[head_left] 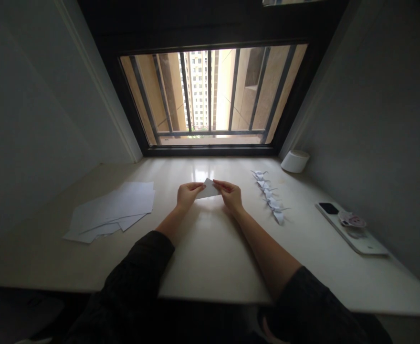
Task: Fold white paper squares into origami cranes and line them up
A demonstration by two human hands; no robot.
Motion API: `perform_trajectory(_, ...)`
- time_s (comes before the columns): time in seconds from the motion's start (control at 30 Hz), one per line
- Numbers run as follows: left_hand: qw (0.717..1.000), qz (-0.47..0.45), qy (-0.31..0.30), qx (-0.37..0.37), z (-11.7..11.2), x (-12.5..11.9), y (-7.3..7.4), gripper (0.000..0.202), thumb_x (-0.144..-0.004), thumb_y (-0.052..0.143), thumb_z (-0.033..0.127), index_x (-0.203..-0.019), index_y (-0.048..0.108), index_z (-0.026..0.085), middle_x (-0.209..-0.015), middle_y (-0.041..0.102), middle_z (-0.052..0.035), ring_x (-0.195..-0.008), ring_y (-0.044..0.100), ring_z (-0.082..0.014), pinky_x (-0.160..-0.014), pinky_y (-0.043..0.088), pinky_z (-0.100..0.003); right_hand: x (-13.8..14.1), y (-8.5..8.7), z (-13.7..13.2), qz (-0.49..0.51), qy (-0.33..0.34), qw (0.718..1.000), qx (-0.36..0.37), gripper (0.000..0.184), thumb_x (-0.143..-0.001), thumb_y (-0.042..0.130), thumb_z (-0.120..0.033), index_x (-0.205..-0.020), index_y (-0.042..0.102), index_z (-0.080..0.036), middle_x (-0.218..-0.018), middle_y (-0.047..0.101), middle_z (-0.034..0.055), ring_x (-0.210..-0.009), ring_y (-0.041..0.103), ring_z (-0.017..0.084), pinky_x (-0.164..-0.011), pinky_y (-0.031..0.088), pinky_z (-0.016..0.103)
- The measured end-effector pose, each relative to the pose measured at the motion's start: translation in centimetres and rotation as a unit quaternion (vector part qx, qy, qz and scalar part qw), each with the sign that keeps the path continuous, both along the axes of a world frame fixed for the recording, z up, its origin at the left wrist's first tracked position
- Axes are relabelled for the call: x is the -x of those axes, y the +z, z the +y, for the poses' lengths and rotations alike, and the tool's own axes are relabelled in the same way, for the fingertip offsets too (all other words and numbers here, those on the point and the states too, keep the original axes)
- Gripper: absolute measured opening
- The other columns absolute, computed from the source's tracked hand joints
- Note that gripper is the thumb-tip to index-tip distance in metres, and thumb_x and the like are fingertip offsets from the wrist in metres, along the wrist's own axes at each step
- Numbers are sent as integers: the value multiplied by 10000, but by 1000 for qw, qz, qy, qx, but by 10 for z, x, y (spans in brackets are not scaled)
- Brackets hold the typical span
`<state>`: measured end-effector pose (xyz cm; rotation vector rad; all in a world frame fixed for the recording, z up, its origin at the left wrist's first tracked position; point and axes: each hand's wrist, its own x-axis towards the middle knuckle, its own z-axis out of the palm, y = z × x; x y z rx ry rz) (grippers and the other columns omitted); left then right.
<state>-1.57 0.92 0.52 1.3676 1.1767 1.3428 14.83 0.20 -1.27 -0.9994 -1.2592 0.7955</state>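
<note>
Between my two hands is a small folded piece of white paper (209,189), its pointed top facing the window. My left hand (187,195) pinches its left side with thumb and fingers. On the opposite side, my right hand (230,194) grips the paper near its upper right edge. Both hands are just above or resting on the white sill; I cannot tell which. To the right of my right hand stands a row of several folded paper cranes (268,195). Loose sheets of white paper (115,208) lie overlapping in a pile to the left.
A white phone (351,229) with a round grip on its back lies at the right. Near the window's right corner sits a white cylindrical object (295,161). The barred window (210,95) is ahead, with walls on both sides. The sill's front edge (217,300) is close to me.
</note>
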Motion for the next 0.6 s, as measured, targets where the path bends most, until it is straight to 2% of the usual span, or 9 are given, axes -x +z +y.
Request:
perform_trajectory(0.1,999,-30,6,19,-2,-2,3,298,-564,777,364,-781,743,163,-811,720,-94,-744,646,-208,-706,460,-301,-2,4,0,1,-29,999,16,418,-679,684,-451,-1015,694,-202,-877,719,57,-793,653,211,-721,511,324)
perform_trajectory(0.17,998,-46,34,29,-3,-4,6,297,-563,776,357,-779,738,157,-788,717,-89,-713,632,-193,-675,448,-290,-2,8,0,30,-54,998,34,581,-631,718,-461,-1139,622,-197,-858,704,55,-710,634,180,-648,505,300)
perform_trajectory(0.23,995,-64,71,39,-5,-7,8,290,-573,768,352,-781,733,154,-775,713,-83,-689,615,-177,-644,431,-277,-2,11,-1,73,-46,994,61,648,-596,733,-479,-1161,590,-196,-830,683,45,-635,604,151,-560,481,268)
perform_trajectory(0.33,989,-97,92,55,-9,-12,12,279,-585,757,354,-778,723,155,-779,708,-73,-668,592,-155,-618,405,-264,2,12,-2,93,26,989,110,472,-582,722,-523,-889,676,-167,-694,633,31,-578,559,136,-468,411,235)
perform_trajectory(0.4,988,-115,85,59,-12,-15,13,282,-582,757,363,-768,716,156,-774,701,-65,-657,580,-145,-613,395,-261,6,11,-3,78,61,987,128,401,-581,720,-529,-730,676,-159,-631,606,29,-574,536,134,-459,380,230)
perform_trajectory(0.6,986,-143,59,61,-20,-25,12,283,-558,763,384,-714,695,158,-734,678,-45,-659,573,-137,-637,394,-261,13,12,-6,81,34,987,135,375,-584,719,-513,-673,676,-152,-579,604,26,-553,502,125,-496,372,245)
